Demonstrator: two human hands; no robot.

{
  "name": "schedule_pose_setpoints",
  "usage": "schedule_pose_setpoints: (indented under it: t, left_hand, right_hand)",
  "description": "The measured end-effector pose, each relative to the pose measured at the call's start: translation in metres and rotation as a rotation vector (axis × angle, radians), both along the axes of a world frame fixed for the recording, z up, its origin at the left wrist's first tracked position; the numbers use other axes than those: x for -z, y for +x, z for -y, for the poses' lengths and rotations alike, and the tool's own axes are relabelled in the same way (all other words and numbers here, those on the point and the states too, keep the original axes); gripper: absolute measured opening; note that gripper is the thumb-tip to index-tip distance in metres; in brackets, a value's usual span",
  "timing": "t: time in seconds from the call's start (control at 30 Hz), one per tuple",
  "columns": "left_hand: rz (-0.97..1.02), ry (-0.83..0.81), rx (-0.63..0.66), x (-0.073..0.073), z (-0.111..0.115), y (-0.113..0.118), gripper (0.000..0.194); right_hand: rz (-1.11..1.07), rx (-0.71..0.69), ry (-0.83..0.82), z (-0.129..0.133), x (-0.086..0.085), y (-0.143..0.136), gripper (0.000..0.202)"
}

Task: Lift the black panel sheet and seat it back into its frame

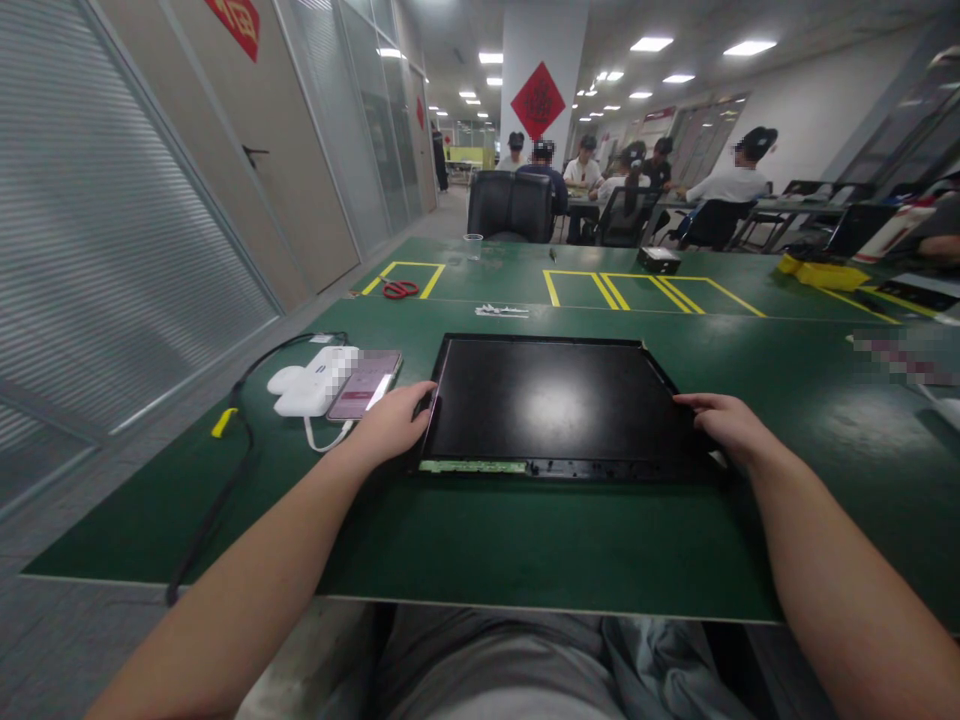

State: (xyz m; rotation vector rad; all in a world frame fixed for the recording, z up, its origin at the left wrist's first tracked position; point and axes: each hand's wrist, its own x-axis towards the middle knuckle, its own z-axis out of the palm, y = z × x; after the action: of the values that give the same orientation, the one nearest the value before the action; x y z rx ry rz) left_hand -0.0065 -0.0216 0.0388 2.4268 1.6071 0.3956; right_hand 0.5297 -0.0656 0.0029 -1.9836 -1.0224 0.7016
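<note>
Well, my left hand [396, 418] grips the left edge of a black panel [499, 400], seemingly a steadying step; the next move likely calls for even support. Glossy, with a green strip [474, 467] at near left, it's over the table [555, 550]; my right hand [729, 424] holds its right edge.

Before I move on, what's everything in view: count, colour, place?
panel: one, black, table centre
strip: one, green, panel's near edge
phone: one, pinkish screen, beside panel
devices: count unclear, white, beside phone
cables: two, black, white, table's left
scissors: one, red-handled, far left
cup: one, transparent, far edge
pieces: several, white, beyond panel
box: one, dark, far side
tape outlines: several, yellow, far side
table: one, green, under panel
chairs: several, black, background
people: several, mixed clothing, background
decorations: several, red, background
lights: several, white, ceiling
left grip: one, bare, panel's left edge
right grip: one, bare, panel's right edge
</note>
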Motion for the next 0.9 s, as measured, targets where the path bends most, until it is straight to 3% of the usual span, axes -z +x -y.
schedule_pose_setpoints:
  t: [0.23, 0.43, 0.6, 0.9]
  left_hand:
    - [-0.008, -0.015, 0.003, -0.001, 0.001, 0.001, 0.055]
    - [0.013, 0.025, 0.016, -0.002, 0.001, 0.002, 0.051]
    - [-0.017, 0.062, -0.015, 0.007, -0.005, -0.003, 0.05]
    - [-0.093, -0.035, -0.002, 0.016, -0.009, -0.005, 0.059]
  right_hand:
    - [0.017, -0.012, -0.037, 0.001, -0.006, -0.003, 0.064]
    - [0.199, -0.035, 0.01, 0.0, -0.003, -0.001, 0.055]
    - [0.193, -0.023, 0.002, 0.0, -0.001, 0.002, 0.064]
    - [0.43, -0.016, -0.033, 0.002, -0.01, -0.015, 0.052]
